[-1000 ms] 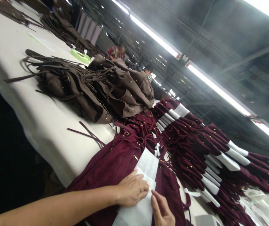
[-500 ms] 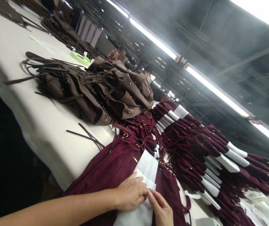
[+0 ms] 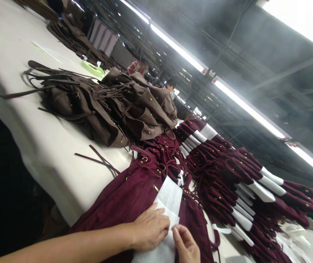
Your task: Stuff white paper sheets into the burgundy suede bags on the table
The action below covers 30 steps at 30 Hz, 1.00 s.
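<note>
Slid a touch lower and left since the earlier frames: both hands, plus the whole view. Left hand (image 3: pixel 149 228) pressed flat on white sheet (image 3: pixel 170 199), fingertips pinching its fold. Right hand (image 3: pixel 185 244) at 5 o'clock of it, thumb and finger nipping the same edge. Sheet lying on maroon bag (image 3: pixel 134 193) at tabletop (image 3: pixel 49 146) near edge. Done, seemingly: maroon stack (image 3: pixel 227 171) at 2 o'clock, already stuffed white. Left: this bag, likely brown pile (image 3: pixel 112 106) at 11 o'clock.
</note>
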{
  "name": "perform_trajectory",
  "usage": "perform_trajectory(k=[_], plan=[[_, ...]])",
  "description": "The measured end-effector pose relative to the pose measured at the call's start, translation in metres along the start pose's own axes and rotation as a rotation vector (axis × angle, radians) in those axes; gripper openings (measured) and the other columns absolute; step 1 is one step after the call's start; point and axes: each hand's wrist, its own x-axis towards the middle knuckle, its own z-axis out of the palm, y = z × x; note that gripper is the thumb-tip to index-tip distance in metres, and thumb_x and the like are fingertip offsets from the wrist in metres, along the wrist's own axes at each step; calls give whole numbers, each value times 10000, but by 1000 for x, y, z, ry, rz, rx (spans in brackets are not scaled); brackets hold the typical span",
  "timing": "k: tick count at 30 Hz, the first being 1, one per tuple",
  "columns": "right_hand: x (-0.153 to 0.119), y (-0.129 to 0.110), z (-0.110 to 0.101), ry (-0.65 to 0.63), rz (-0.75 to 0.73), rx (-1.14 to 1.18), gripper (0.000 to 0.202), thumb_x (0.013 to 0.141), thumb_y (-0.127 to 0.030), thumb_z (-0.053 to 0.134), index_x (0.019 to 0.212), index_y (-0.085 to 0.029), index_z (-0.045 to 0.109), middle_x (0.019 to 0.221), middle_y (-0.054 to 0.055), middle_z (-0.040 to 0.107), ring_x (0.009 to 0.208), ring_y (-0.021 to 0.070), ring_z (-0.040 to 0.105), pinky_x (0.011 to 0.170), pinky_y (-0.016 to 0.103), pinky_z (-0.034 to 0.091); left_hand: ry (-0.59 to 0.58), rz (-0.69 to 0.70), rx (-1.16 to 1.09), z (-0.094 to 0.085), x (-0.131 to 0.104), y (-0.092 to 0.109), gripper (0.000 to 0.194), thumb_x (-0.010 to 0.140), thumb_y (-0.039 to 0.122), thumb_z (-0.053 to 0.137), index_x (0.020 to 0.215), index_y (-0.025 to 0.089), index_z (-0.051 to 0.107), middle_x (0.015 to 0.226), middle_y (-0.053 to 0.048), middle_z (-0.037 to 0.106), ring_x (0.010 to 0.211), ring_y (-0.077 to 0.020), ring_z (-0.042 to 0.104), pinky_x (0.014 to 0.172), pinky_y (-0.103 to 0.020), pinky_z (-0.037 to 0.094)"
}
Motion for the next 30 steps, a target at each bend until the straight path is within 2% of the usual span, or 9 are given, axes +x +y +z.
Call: perform_trajectory(k=[4,7,10,14,17,20,25,30], plan=[[3,6,0,5,-65,24,487,592,-606,814,788,-169,723,847,58,719,835,214,646,778,260,501,22,0,-16,1,0,0,222,932,223,441,1083,222,603,1169,-54,655,1350,-264,421,1192,-507,184],[10,3,-3,-26,-27,35,473,603,-573,818,824,-166,727,866,53,717,845,211,641,792,267,507,16,-12,-33,-1,-1,1,194,907,219,494,1068,237,601,1175,-43,655,1356,-267,411,1191,-524,167],[20,-6,-10,14,85,57,503,534,-549,857,825,-161,723,800,40,703,760,195,626,680,254,516,-3,-36,-31,-4,-3,3,234,881,264,570,1111,229,580,1271,-86,606,1371,-266,387,1188,-527,169],[33,-24,-23,153,85,160,510,493,-504,890,831,-169,707,760,11,675,632,108,541,535,172,443,-32,-65,-34,-6,-6,5,252,888,300,581,1122,208,571,1314,-126,574,1391,-263,355,1179,-535,187],[35,-36,-30,59,146,183,482,473,-441,915,806,-166,700,731,7,656,574,89,495,482,175,408,-33,-66,-40,-7,-7,6,248,886,290,586,1118,203,572,1287,-123,594,1384,-258,367,1186,-529,176],[34,-40,-25,-36,198,162,460,498,-425,915,803,-158,696,681,-5,628,539,71,459,461,166,375,-27,-58,-32,-5,-6,4,249,893,295,577,1121,196,572,1291,-125,594,1385,-272,365,1190,-531,168],[43,-31,-7,-43,302,88,544,400,-461,935,765,-140,691,650,2,629,522,56,447,461,153,364,-28,-27,-57,1,-4,-1,253,891,288,570,1131,209,572,1317,-101,581,1405,-295,326,1182,-586,135],[58,-17,-5,-52,294,17,547,379,-488,921,719,-129,687,624,19,633,510,63,459,448,160,342,-37,-43,-62,-1,-4,-1,275,891,300,574,1143,191,580,1297,-140,588,1404,-293,331,1181,-573,153]])
